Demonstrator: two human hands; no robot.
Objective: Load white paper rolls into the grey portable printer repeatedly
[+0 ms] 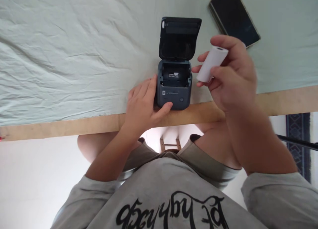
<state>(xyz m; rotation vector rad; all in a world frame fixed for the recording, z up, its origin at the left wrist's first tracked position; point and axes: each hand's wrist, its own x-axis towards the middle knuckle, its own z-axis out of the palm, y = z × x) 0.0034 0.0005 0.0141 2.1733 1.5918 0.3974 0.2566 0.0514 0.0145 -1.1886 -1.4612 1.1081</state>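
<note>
The right hand (231,77) is grasping the white cylindrical paper roll (210,66), its long axis slanting, just to the right of the open, blue-grey plastic printer (174,93), whose near left corner the unclenched left hand (144,101) is touching.

A blue-gray printer (171,101) is sitting at the near edge of the desk (113,122), lid (177,40) standing open; a white paper roll (210,65) is tilting beside it.

Left fingers (152,89) lie extended; right fingers (226,41) curl.
</note>
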